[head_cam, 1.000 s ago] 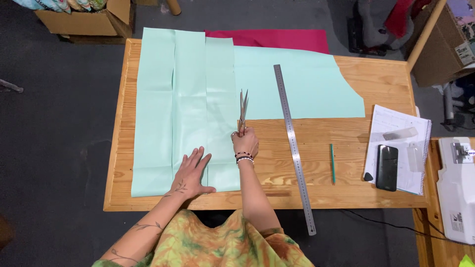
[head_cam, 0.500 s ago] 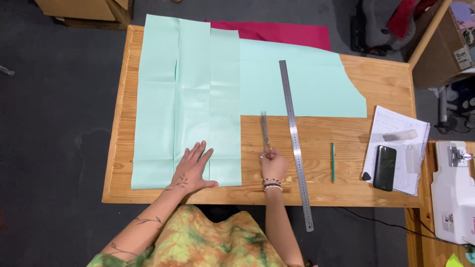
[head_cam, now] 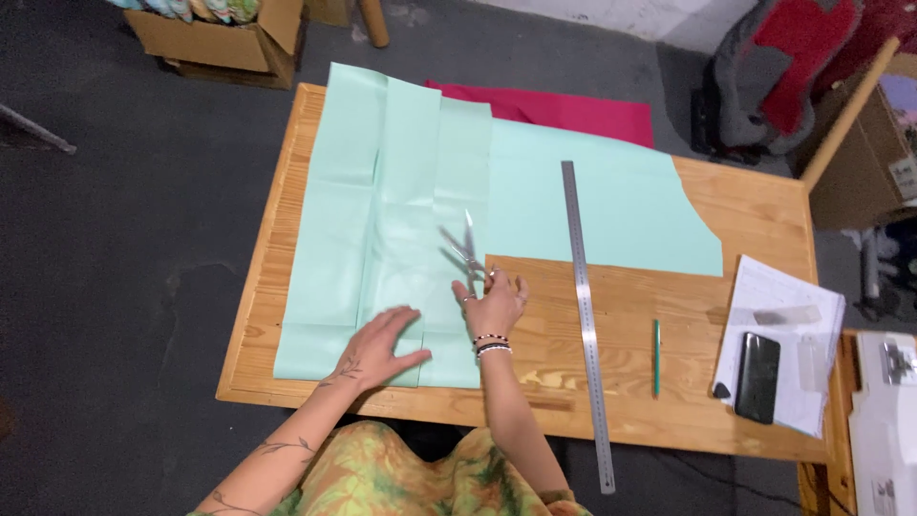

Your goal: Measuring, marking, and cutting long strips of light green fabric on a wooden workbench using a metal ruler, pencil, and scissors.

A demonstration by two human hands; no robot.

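Left hand (head_cam: 377, 346): flat, fingers spread on mint fabric (head_cam: 401, 220).
Right hand (head_cam: 497, 304): fingers clamped on open scissors (head_cam: 465, 250) over the fabric.

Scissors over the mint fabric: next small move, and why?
Probably lower the open blades onto the fabric edge near the corner of the cut-out. The right hand holds the scissors open, tips pointing away, just above the mint fabric. The left hand lies flat on the fabric near the table's front edge, pinning it. No cut is visible under the blades.
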